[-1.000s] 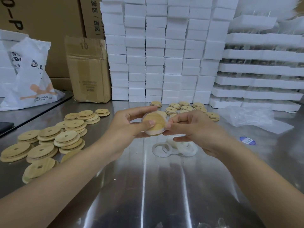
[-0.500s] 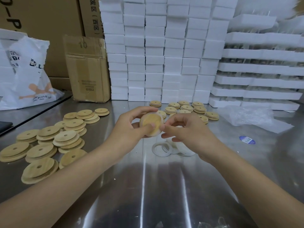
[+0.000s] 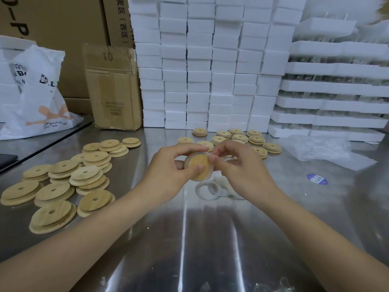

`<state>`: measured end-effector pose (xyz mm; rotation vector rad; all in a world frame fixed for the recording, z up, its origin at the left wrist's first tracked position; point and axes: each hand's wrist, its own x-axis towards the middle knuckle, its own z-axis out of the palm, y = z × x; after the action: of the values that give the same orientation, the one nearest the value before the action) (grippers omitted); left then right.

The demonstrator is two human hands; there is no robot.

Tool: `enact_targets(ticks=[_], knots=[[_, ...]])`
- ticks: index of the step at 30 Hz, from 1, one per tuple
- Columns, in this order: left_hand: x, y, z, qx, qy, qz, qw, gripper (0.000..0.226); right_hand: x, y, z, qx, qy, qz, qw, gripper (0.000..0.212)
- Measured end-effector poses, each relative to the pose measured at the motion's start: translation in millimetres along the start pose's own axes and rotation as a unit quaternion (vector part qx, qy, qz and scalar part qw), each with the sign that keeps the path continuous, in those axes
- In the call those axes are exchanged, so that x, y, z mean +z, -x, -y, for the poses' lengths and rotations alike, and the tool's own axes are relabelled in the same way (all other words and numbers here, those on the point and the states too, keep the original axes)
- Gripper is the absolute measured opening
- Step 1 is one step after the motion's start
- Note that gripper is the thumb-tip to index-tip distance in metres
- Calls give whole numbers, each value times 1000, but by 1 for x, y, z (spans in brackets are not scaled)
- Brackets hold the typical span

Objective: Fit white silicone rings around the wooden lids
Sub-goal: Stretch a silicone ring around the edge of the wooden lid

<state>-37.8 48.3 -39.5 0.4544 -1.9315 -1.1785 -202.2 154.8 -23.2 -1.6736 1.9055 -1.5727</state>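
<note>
- The left hand [image 3: 168,165] is gripping a round pale-wood lid [image 3: 199,166] in the air above the shiny steel table [image 3: 189,239]. The thumb is pressing on the lid's face and the fingers are curling behind it, probably to brace it while leaving the rim exposed.
- The right hand [image 3: 237,165] is pinching a white silicone ring [image 3: 188,159] at the lid's upper right edge, fingers curled tight. Judgement: it is rolling the final stretch of ring over the rim.
- The ring is showing as a pale band along the lid's left and top edge. The fingers are hiding the right side, so full seating cannot be confirmed.
- Loose white rings [image 3: 207,190] are lying just below the hands, presumably within reach for the next lid.
- Bare holed wooden lids [image 3: 63,180] are sitting in stacks on the left. A separate group of lids [image 3: 237,138] is sitting beyond the hands, probably the finished batch.
</note>
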Motion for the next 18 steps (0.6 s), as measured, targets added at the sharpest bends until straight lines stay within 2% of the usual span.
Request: enact_targets(ticks=[6,11,18], knots=[[-2,-4,-6,-8,51,8,999,43,-20,-7,3,86,-81,78,990,12],[-8,-7,-8,-25,72,23,997,37,-31,-10,4,97,-79,147,981,11],[-10,-4,-2,-59,92,7,994,34,-19,-3,8,90,-55,99,989,13]])
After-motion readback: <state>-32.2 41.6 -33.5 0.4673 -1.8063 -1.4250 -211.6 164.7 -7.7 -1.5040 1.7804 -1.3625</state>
